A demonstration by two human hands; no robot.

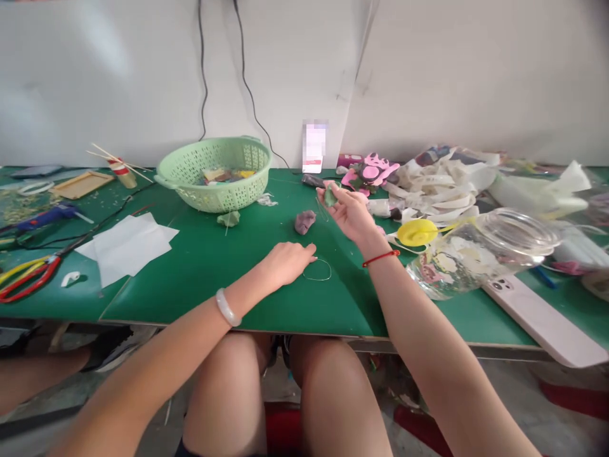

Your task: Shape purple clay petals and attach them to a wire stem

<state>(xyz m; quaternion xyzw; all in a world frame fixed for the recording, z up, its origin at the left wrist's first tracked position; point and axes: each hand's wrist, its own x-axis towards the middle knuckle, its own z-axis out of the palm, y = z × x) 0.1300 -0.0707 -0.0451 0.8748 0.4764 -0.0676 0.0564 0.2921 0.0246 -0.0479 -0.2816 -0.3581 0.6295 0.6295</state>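
My right hand (351, 212) is raised above the green table (190, 279), its fingers closed around a small green clay-like lump (332, 195). A thin strand hangs in a loop beside those fingers. Low over the tabletop, my left hand (289, 263) has its fingertips pinched at the end of a thin pale wire (330, 274), which curves in a loop to the right. Between and beyond my hands lies a purple clay-like lump (305, 222). Another green lump (229, 219), with a thin strand across it, rests before the basket.
A green plastic basket (214, 203) holds small pieces. To the left are white paper sheets (136, 244), red-handled pliers (35, 285) and a blue glue gun (45, 218). Rightward lie a glass jar (480, 254), a yellow tape measure (417, 233), a phone (547, 320) and pale strips (438, 184).
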